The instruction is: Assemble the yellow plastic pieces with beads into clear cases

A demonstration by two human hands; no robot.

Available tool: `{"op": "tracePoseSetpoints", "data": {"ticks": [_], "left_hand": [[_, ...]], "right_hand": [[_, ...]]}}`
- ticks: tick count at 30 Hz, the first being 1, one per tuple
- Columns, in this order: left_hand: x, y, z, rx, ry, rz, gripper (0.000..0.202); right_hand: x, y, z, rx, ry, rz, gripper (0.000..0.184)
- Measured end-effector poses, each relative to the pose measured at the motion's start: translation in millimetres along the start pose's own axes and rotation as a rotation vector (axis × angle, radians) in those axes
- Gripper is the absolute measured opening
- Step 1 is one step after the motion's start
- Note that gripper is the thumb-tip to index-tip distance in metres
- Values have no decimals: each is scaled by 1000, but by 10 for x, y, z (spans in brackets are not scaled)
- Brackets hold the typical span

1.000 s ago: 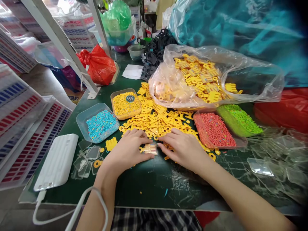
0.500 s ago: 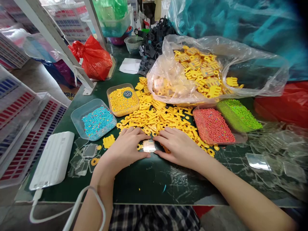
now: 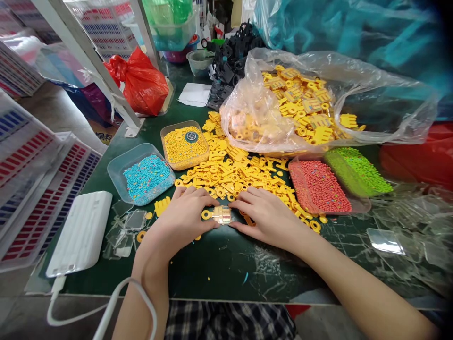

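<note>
Between my hands, low over the green tabletop, is a small yellow plastic piece (image 3: 222, 215) with a ring at its left end. Its slots show coloured rows under a shiny clear face. My left hand (image 3: 184, 215) pinches it from the left, thumb at the near edge and fingers at the far edge. From the right, my right hand (image 3: 265, 215) grips it the same way with thumb and forefinger. Just beyond the hands spreads a heap of yellow plastic pieces (image 3: 237, 174). A loose yellow piece (image 3: 162, 206) lies by my left wrist.
Bead trays stand around the heap: blue beads (image 3: 146, 174), yellow beads (image 3: 184, 144), red beads (image 3: 320, 184), green beads (image 3: 359, 167). Clear plastic squares (image 3: 385, 241) lie at right. A white power bank (image 3: 79, 233) and its cable are at left. Behind is a plastic bag (image 3: 247, 113).
The view has shifted slightly. Glare on the held piece has faded, so its coloured rows now show. Both hands keep their grip on it.
</note>
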State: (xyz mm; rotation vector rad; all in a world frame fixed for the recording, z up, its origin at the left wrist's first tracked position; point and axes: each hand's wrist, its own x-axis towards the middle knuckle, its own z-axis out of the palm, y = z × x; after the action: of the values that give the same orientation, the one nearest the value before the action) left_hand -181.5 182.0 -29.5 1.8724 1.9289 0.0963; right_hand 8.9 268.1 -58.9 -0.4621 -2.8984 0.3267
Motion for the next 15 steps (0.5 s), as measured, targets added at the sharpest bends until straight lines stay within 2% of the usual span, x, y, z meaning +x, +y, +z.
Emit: {"op": "tracePoseSetpoints", "data": {"ticks": [3, 10, 15], "left_hand": [[-1, 3, 12, 13, -16, 3, 35], [-2, 25, 18, 4, -12, 26, 29], [-8, 13, 35, -1, 2, 45, 28]], "right_hand": [[3, -2, -5, 2, -5, -8, 25], [9, -30, -3, -9, -5, -11, 31], [11, -51, -2, -12, -4, -24, 29]]}}
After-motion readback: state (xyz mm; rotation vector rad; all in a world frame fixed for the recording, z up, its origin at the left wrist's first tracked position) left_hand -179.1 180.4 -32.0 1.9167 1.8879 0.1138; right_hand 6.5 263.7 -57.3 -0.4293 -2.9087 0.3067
